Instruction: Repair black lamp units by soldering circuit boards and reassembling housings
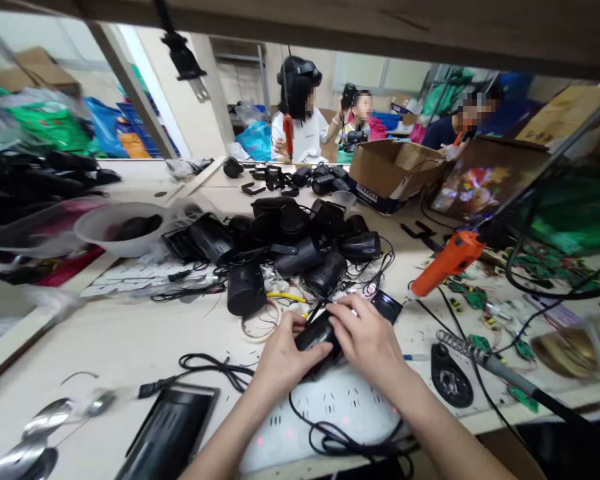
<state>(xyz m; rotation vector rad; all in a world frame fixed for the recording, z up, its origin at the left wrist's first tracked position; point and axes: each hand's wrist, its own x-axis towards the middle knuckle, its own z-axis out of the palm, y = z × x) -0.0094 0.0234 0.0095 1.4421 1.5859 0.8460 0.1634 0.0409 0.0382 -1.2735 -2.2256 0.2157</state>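
Note:
Both hands are on a glossy black plastic housing [316,333] above a white power strip [325,413]. My left hand [287,350] grips its near left side, thumb laid across the top. The fingers of my right hand [365,330] are bent over its far right end; what lies under them is hidden. Just beyond the hands, a small dark panel [387,307] lies by the tip of an orange electric screwdriver [447,263]. A black cord [340,433] runs down from the housing over the strip. Another black housing [170,430] lies at the lower left.
A heap of black cylindrical housings [290,233] fills the middle of the bench. Green circuit boards [475,297], a soldering iron [510,380] and a black round part [451,377] are on the right. A cardboard box [395,170] stands behind. Several people sit across the bench.

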